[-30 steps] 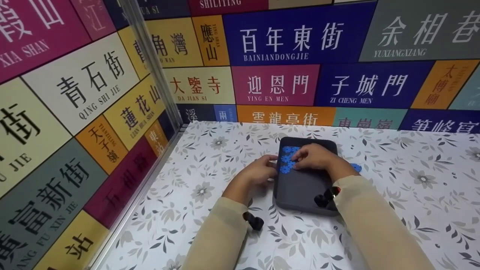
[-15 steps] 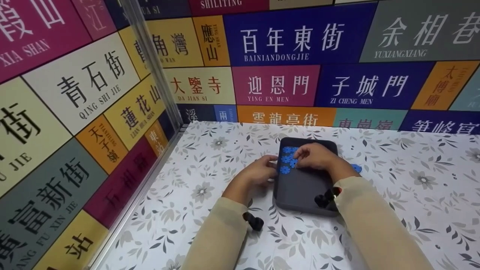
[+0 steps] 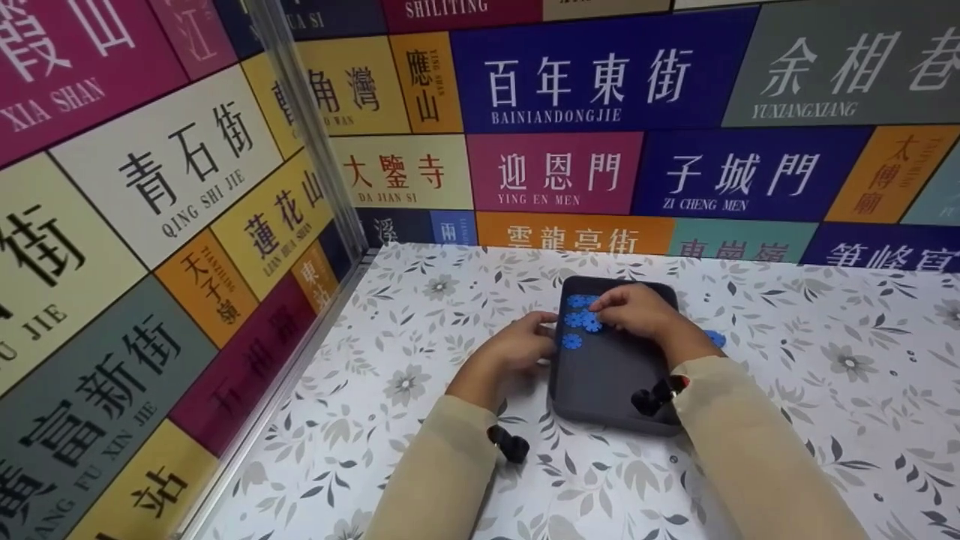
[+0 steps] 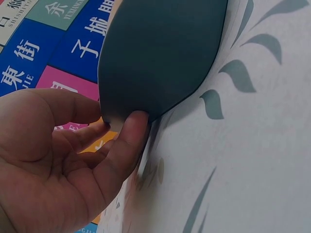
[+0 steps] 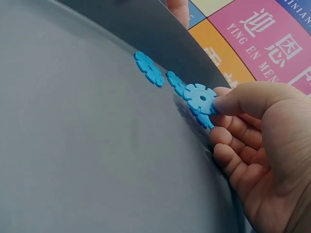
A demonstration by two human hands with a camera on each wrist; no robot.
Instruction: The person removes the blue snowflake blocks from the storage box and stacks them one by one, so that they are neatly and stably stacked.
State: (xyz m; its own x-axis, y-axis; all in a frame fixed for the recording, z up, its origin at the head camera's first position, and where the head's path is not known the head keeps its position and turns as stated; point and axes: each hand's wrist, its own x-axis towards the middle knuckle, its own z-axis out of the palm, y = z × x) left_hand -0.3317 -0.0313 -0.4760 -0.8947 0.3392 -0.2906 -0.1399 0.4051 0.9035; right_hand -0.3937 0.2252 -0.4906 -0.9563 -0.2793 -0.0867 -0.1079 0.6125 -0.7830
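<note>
A dark grey rectangular tray lies on the patterned tabletop in the head view. Along its far left part are several blue notched plastic discs, one lone disc among them in the right wrist view. Between thumb and fingers, my right hand pinches a blue snowflake disc, tilted up over the others inside the tray. My left hand holds the tray's left edge. In the left wrist view, fingertips press on the tray wall. My right fingers partly cover the discs beneath them in the head view.
More blue discs lie outside the tray on its right, partly behind the right wrist. A black wrist camera hangs below the left sleeve, another over the tray. Walls with street-name panels bound the table behind and at left.
My right hand has drawn slightly right and lifted a disc, which now shows more of its face above the others. The left hand keeps its place at the tray's edge.
</note>
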